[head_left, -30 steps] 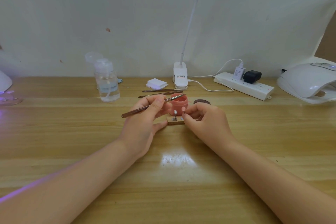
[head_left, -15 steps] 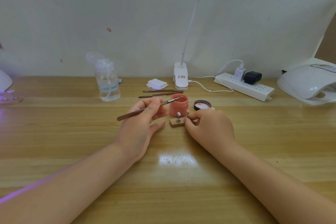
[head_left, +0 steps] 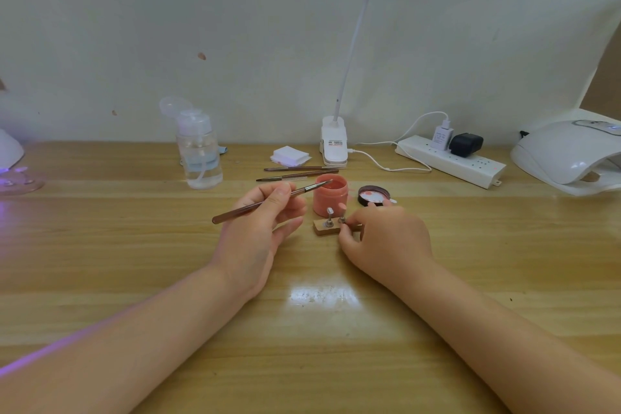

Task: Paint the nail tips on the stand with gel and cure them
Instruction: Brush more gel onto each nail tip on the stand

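Note:
My left hand pinches a brown-handled brush whose tip reaches over the rim of the open pink gel jar. In front of the jar sits a small wooden stand with metal holders; one holder carries a pale nail tip. My right hand grips the stand's right end, thumb and fingers on a second holder, and hides the rest of the stand. The jar's dark lid lies to the right of the jar.
Two spare brushes, a white pad stack and a clear pump bottle lie behind the jar. A clip lamp base, power strip and white curing lamp line the back right. Purple light glows at the far left.
My left hand drew back to the left from the stand and brought the brush tip over the jar. My right hand shifted right, uncovering the jar lid and more of the stand.

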A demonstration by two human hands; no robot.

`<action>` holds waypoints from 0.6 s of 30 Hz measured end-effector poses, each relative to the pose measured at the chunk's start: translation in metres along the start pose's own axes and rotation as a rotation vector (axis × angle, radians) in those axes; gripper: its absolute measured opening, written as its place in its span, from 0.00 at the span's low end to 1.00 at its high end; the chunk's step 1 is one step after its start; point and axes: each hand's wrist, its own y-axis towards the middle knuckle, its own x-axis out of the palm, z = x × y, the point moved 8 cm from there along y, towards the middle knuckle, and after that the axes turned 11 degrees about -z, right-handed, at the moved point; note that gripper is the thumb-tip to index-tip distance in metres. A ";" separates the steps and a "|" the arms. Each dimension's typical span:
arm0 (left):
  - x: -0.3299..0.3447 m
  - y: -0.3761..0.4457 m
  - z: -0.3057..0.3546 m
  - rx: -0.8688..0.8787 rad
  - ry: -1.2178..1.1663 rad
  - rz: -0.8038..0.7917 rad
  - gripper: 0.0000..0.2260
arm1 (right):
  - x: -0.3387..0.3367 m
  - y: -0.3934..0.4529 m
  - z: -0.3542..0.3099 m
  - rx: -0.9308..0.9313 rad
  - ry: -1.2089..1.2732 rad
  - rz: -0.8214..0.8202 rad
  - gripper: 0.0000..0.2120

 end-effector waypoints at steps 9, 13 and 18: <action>0.000 0.000 0.001 0.008 -0.036 0.035 0.05 | 0.000 0.001 -0.010 -0.050 0.012 0.011 0.17; 0.001 0.000 0.001 0.005 -0.053 0.052 0.06 | 0.003 0.003 -0.012 -0.056 0.024 -0.038 0.18; 0.000 0.000 0.001 0.011 -0.068 0.071 0.06 | 0.003 0.005 -0.017 -0.070 0.010 -0.080 0.20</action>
